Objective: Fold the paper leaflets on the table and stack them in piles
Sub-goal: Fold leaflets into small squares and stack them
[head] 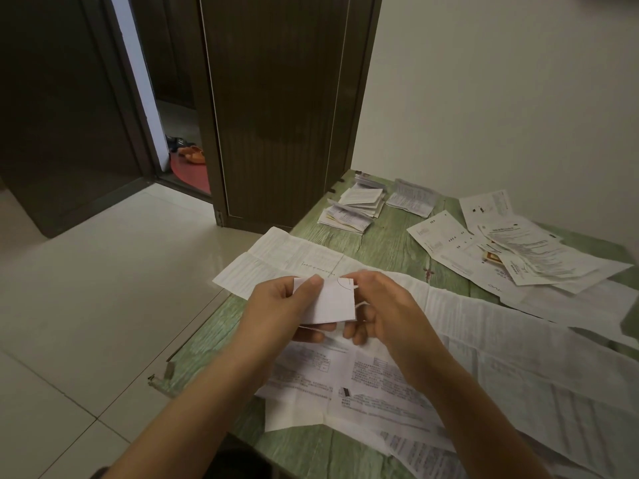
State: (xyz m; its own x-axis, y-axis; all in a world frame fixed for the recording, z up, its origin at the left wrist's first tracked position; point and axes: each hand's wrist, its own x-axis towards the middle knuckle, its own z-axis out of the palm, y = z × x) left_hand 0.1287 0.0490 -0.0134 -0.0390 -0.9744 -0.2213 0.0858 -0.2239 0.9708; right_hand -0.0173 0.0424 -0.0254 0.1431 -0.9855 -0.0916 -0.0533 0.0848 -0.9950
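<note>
folded leaflet [332, 302]: side edges behind left hand [276, 309], right hand [383, 305]; right fingertips [361, 278] blurred. surface [380, 243] cut off at 3 and 6 o'clock. loose sheets [529, 250] at 2 o'clock: print unreadable, brown item [492, 259] beneath mostly buried.

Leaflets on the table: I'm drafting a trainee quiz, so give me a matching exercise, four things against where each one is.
Things
1. small folded leaflet
2. folded piles
3. loose unfolded heap
4. orange slippers

Places
A. beyond the open doorway
B. pinched by the left hand and right hand
C. far corner of the table, beside the dark door
D. far right of the table, near the wall

Pairs: 1-B, 2-C, 3-D, 4-A
</note>
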